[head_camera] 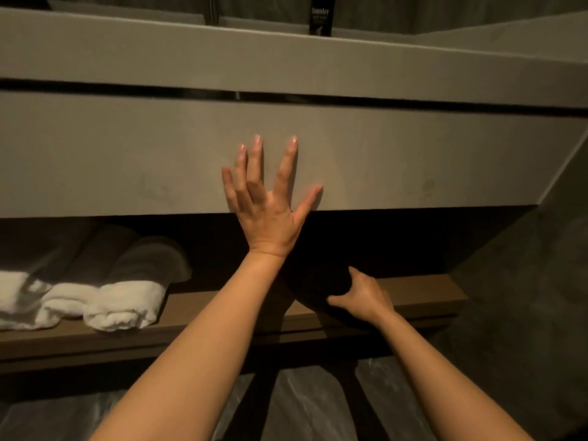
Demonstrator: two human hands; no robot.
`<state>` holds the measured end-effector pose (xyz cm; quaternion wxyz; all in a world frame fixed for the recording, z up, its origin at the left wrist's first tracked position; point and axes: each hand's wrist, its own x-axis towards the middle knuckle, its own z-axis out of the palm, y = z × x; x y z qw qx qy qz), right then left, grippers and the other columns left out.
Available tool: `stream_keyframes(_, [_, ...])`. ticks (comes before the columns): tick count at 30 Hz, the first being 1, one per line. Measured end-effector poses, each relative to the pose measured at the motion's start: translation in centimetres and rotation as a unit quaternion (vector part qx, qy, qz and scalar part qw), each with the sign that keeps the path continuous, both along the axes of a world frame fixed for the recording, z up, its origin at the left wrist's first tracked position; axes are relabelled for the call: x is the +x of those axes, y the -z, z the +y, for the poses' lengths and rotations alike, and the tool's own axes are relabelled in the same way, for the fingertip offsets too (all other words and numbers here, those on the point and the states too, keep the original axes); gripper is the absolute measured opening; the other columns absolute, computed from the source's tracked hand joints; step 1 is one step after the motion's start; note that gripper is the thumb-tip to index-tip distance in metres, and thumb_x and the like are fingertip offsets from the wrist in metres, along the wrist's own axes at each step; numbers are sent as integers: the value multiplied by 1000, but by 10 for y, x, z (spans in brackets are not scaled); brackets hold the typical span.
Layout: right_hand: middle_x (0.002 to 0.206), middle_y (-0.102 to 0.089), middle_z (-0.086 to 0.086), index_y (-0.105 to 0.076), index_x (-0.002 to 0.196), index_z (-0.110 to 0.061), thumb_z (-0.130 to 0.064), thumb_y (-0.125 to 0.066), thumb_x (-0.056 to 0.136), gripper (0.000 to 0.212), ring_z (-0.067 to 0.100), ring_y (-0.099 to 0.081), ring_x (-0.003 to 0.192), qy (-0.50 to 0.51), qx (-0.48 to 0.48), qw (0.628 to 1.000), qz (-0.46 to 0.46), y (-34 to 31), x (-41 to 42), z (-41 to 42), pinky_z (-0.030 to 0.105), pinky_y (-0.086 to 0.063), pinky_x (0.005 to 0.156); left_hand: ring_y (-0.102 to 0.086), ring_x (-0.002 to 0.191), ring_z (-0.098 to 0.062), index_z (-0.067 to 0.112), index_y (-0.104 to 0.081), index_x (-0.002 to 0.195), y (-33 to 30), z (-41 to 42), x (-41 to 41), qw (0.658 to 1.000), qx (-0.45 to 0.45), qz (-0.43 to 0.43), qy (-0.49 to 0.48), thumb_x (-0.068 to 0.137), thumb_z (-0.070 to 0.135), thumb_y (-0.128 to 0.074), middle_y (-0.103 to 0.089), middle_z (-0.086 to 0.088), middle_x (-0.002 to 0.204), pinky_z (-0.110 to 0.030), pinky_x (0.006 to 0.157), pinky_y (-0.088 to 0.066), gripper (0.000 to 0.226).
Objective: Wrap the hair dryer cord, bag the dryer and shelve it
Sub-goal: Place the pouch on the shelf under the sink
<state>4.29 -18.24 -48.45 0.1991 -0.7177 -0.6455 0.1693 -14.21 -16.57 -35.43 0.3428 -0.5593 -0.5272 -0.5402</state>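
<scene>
My left hand (264,211) lies flat against the grey drawer front (127,160) under the vanity top, fingers spread and holding nothing. Below it, a dark rounded bag (313,275) rests on the wooden shelf (222,316) in the shadow beneath the drawer. My right hand (366,297) is on the bag's right side, thumb up and fingers curled around its edge. The hair dryer and its cord are not visible; the bag's outline merges with the dark recess.
Rolled white towels (121,303) sit on the shelf's left part. A black bottle (320,15) stands on the counter above. A grey wall (525,297) closes the right side. Marbled floor (302,409) lies below the shelf.
</scene>
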Motion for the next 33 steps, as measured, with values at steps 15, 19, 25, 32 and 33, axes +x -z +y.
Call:
stream_keyframes(15, [116,-65,1,-56,122,-23,-53,-77,65,68,20,-63,101,-45,-4,999,15,7,-6,41,29,-50,71,-18,136,-30,32,-30,141,3,8,2,999,13,23,-42,88,70,-33,-16,-4,144,-53,114,-9,66])
stream_keyframes(19, [107,-67,1,-60,112,-20,-51,-77,67,58,14,-58,84,-38,-15,999,14,10,-8,47,27,-49,66,-18,136,-30,32,-29,141,3,8,2,998,8,22,-51,88,71,-33,-15,-3,145,-55,114,-12,66])
stream_keyframes(25, [102,-68,2,-62,107,-17,-58,-73,68,57,19,-64,89,-46,0,998,-41,8,-11,45,32,-55,72,-17,136,-30,32,-28,142,3,8,2,998,2,27,-55,87,71,-36,-14,-5,145,-54,114,-10,67])
stream_keyframes(32, [100,-70,9,-63,104,-12,-72,-59,72,68,25,-64,94,-35,95,982,-161,13,-13,36,35,-47,82,-18,136,-31,32,-26,143,4,8,3,998,-12,33,-60,88,71,-36,-14,-6,145,-56,113,-14,68])
stream_keyframes(33, [103,-69,10,-62,106,-11,-73,-57,71,71,26,-63,97,-25,100,981,-167,13,-14,34,35,-46,84,-17,136,-31,32,-26,143,4,8,3,997,-14,33,-61,88,71,-36,-14,-6,145,-56,113,-14,68])
